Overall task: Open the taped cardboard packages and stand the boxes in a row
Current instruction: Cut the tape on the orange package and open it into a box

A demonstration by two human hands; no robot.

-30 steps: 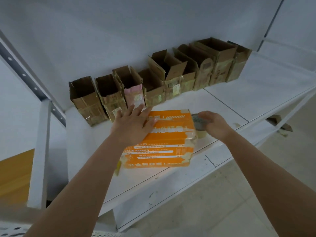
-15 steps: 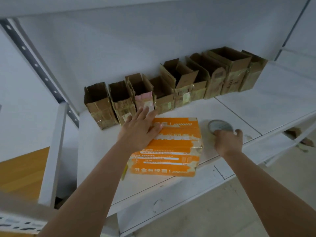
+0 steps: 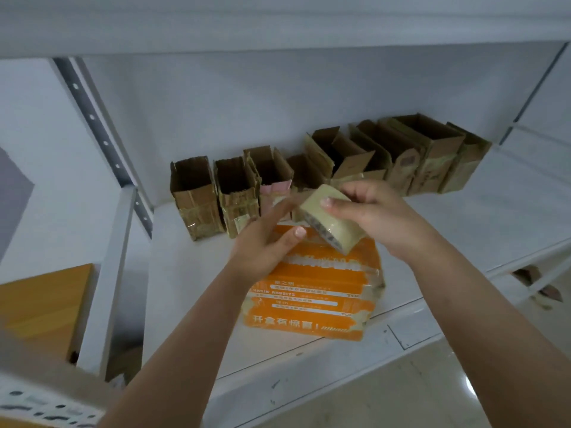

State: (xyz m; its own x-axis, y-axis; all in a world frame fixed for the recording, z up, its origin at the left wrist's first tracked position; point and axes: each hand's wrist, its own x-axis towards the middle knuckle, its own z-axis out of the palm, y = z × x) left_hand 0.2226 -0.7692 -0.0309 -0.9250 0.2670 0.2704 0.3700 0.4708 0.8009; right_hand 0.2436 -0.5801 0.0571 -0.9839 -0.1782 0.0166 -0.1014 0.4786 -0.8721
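Head cam: both hands are up over the white shelf (image 3: 191,273), busy w/ a roll of clear packing tape (image 3: 332,222). Right hand (image 3: 375,216) grips the roll, fingers curled over its rim & thumb on the outer face. Left hand (image 3: 267,242) sits just beside the roll's left edge, fingers pointing at it; looks like it's feeling for the loose tape end, but can't tell if it actually pinches anything, so whether that hand is closed on tape is unclear.

The orange printed box (image 3: 315,291) lies flat on the shelf right under the hands, near the front edge, w/ clear tape over its seams & crinkled at the right end. Neither hand touches it. Behind it, along the back wall, a row of opened brown cardboard boxes (image 3: 309,171) stands upright, flaps up, side by side from left to right.

Judgement: the orange box isn't open yet & isn't in the row; the step in hand seems to be handling the roll, prob finding its free end.

To do it well: keep the roll steady in the right hand, run a left nail around the rim till it catches the edge, peel slowly so the tape doesn't split. Keep the hands clear of the row at the back. The orange box is close to the shelf lip, so don't nudge it fwd.
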